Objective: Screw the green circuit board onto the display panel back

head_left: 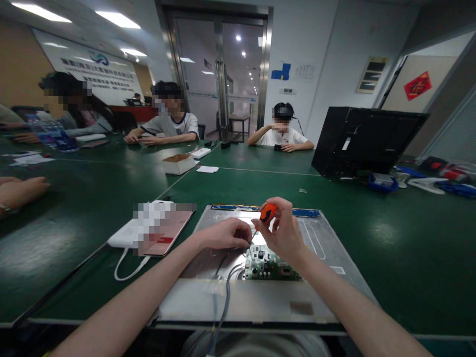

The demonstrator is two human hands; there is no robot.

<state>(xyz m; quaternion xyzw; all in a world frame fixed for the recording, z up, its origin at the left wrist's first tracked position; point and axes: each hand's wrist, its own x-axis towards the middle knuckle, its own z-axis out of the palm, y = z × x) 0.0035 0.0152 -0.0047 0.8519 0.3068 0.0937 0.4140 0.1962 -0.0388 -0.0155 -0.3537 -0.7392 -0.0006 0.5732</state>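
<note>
A flat metal panel (327,258) lies on the green table in front of me, back side up. A small green circuit board (266,265) sits on it near the front, with grey cables (225,297) running off toward me. My right hand (284,233) is closed round an orange-handled screwdriver (267,212), held upright with its tip down near the board. My left hand (226,234) is pinched just beside the screwdriver's tip, at the board's upper left corner. What its fingertips hold is too small to make out.
A white power bank with a cable and a reddish phone (152,233) lie left of the panel. A black monitor (366,141) stands at the right, a small cardboard box (179,163) farther back. Several people sit around the table; another person's hand (20,191) rests at the left edge.
</note>
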